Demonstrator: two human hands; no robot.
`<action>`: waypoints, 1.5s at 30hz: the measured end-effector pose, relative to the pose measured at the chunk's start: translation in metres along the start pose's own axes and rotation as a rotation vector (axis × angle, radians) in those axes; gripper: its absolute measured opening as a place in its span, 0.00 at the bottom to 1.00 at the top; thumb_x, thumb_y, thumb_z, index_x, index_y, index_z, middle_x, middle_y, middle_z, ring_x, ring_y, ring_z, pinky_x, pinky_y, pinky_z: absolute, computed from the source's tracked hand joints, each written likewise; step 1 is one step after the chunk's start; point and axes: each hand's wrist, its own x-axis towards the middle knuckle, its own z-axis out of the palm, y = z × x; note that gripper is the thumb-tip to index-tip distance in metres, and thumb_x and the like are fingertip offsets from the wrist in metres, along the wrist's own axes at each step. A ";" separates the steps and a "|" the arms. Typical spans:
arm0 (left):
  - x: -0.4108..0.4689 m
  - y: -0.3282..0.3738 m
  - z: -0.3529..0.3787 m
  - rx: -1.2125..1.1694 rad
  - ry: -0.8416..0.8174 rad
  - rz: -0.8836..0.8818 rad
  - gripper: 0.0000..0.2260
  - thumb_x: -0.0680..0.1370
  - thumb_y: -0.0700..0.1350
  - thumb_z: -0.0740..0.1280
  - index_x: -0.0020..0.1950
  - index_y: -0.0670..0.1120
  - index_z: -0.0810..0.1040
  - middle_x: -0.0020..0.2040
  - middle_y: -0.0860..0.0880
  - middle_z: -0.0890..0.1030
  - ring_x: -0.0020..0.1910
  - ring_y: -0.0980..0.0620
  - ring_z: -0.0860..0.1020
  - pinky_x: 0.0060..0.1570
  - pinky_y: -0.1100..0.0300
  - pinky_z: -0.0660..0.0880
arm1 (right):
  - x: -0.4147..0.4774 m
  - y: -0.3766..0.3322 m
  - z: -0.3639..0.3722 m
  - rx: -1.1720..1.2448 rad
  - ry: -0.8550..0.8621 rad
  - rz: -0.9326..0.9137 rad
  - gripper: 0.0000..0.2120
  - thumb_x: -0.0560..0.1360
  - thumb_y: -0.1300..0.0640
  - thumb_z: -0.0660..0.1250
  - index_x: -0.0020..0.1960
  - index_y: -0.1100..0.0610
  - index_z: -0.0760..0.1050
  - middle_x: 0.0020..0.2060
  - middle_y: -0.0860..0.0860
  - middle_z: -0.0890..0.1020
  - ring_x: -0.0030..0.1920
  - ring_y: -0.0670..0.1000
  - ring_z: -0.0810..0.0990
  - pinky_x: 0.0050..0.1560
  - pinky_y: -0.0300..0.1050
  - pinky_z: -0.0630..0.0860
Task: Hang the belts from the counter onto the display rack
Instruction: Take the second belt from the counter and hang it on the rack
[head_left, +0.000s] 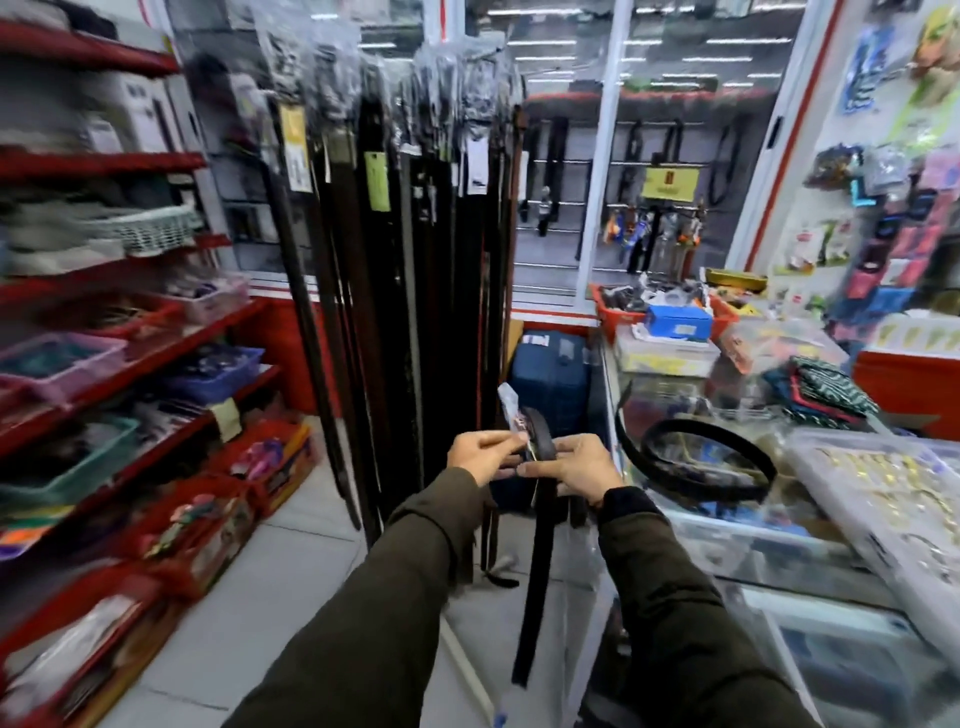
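Sleeves (405, 597) at 6 o'clock | left hand (480, 457) pinching the belt (540, 519) near its tagged top end | right hand (574, 467) closed on the same belt – strap drops between both wrists toward 6 | rack (405, 234) of hung belts at 12 | second belt (706, 462) coiled on the counter (727, 540) at 3

Glass counter (737, 525) (cluttered) with coiled black belt (706, 462).
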 end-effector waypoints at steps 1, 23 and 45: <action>-0.002 0.001 -0.006 -0.035 -0.020 -0.013 0.15 0.78 0.41 0.71 0.62 0.36 0.79 0.56 0.36 0.83 0.53 0.43 0.81 0.54 0.49 0.81 | 0.001 -0.001 0.003 -0.003 -0.018 -0.017 0.14 0.61 0.54 0.84 0.44 0.55 0.87 0.42 0.54 0.89 0.40 0.47 0.84 0.33 0.37 0.75; -0.033 0.039 -0.050 -0.063 0.047 0.268 0.13 0.81 0.39 0.64 0.65 0.39 0.78 0.54 0.43 0.82 0.54 0.47 0.81 0.51 0.57 0.80 | 0.014 -0.044 0.026 0.104 -0.035 -0.264 0.12 0.79 0.55 0.68 0.61 0.52 0.81 0.59 0.54 0.85 0.60 0.54 0.84 0.64 0.51 0.78; -0.042 0.241 -0.130 -0.261 0.297 0.726 0.14 0.75 0.44 0.74 0.59 0.44 0.84 0.51 0.47 0.87 0.51 0.54 0.85 0.48 0.60 0.84 | 0.024 -0.274 0.066 0.640 -0.077 -0.658 0.18 0.72 0.67 0.75 0.61 0.65 0.81 0.50 0.61 0.87 0.48 0.54 0.88 0.45 0.43 0.85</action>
